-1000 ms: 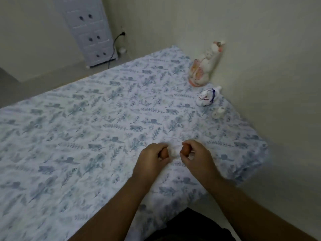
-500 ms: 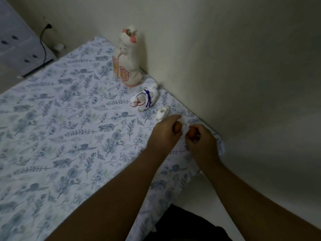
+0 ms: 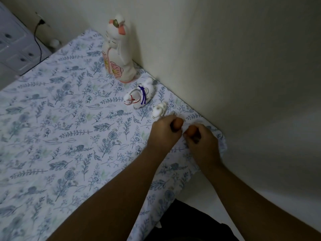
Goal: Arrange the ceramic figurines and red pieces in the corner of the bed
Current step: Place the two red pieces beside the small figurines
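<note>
Three ceramic figurines stand in a row along the wall on the floral bed sheet (image 3: 69,129). The tall white cat with pink flowers (image 3: 119,54) is farthest. A white horse with a blue cord (image 3: 139,97) lies in the middle. A tiny white figurine (image 3: 159,110) is nearest. My left hand (image 3: 164,134) is shut on a red piece (image 3: 178,124) just in front of the tiny figurine. My right hand (image 3: 202,141) is shut on a second red piece (image 3: 192,130) beside it, near the bed's corner.
The cream wall (image 3: 225,58) runs along the bed's right edge. A white drawer unit (image 3: 15,46) and a black cable at a socket (image 3: 39,32) are at the far left. Floor and a dark garment (image 3: 191,223) lie below the bed corner.
Both hands have carried the red pieces from the middle of the bed edge to the corner by the wall, stopping just in front of the tiny figurine. The camera followed to the right.
</note>
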`<state>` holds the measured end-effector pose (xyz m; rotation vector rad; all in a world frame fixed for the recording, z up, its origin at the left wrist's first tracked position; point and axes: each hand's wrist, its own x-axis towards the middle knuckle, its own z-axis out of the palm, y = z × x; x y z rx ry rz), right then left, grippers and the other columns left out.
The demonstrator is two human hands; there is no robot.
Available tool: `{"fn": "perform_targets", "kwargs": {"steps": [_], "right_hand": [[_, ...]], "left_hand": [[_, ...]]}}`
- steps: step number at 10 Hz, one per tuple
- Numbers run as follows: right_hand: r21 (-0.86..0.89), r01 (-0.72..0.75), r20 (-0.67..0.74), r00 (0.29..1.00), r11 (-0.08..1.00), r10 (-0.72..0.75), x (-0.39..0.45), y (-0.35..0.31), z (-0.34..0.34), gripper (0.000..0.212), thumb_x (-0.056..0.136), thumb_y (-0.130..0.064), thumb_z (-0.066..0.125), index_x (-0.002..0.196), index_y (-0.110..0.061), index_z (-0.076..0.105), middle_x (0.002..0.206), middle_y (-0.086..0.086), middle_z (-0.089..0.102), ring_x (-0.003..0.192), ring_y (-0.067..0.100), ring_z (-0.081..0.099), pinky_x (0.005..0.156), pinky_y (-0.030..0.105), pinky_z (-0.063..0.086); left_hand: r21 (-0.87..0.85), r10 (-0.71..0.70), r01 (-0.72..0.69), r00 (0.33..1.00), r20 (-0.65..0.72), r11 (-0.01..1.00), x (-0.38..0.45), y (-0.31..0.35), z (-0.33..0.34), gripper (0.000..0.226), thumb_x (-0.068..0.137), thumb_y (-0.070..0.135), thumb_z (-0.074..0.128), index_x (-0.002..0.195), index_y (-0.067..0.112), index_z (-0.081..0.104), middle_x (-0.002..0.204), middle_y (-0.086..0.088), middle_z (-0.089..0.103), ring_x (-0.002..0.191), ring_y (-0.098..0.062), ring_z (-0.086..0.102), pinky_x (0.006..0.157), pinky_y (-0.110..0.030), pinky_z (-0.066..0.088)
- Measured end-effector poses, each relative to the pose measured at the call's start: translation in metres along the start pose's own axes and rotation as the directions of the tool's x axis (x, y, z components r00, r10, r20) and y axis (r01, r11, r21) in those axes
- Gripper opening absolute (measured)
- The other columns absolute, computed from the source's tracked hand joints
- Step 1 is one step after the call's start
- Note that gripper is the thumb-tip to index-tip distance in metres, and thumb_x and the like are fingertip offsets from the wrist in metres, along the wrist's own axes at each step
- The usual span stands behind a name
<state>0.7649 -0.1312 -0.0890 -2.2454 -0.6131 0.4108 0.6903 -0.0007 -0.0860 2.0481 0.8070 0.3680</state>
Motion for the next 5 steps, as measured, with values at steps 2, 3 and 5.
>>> {"fn": "perform_targets", "kwargs": {"steps": [2, 3, 5], "right_hand": [[0.04, 0.032, -0.004, 0.999, 0.999, -0.032, -0.003, -0.002, 0.0, 0.012, 0.083, -0.011, 0.075, 0.088, -0.014, 0.065, 0.08, -0.006, 0.061, 0.073, 0.002, 0.052, 0.064, 0.003, 0.039], [0.036, 0.07, 0.002, 0.998, 0.997, -0.07, -0.004, -0.003, 0.0, 0.012, 0.083, -0.009, 0.075, 0.087, -0.013, 0.064, 0.08, -0.003, 0.063, 0.072, 0.003, 0.051, 0.065, 0.001, 0.039], [-0.014, -0.043, 0.123, 0.991, 0.999, 0.044, -0.004, -0.004, -0.008, 0.056, 0.078, -0.036, 0.079, 0.127, -0.019, 0.056, 0.112, -0.003, 0.063, 0.098, 0.006, 0.058, 0.08, 0.006, 0.042]], "left_hand": [[-0.007, -0.004, 0.004, 1.0, 0.007, 1.0, -0.004, 0.003, -0.001, 0.015, 0.077, 0.011, 0.078, 0.09, 0.015, 0.071, 0.08, 0.003, 0.071, 0.073, -0.008, 0.062, 0.062, -0.008, 0.044], [-0.009, 0.0, 0.0, 1.0, 0.012, 1.0, -0.003, 0.001, -0.001, 0.017, 0.076, 0.009, 0.078, 0.091, 0.014, 0.071, 0.081, 0.002, 0.071, 0.074, -0.009, 0.063, 0.063, -0.013, 0.045], [-0.009, -0.039, 0.04, 0.999, 0.02, 0.999, -0.016, 0.003, -0.009, 0.031, 0.081, 0.015, 0.076, 0.111, 0.013, 0.069, 0.103, -0.004, 0.073, 0.093, -0.017, 0.066, 0.081, -0.029, 0.054]]}}
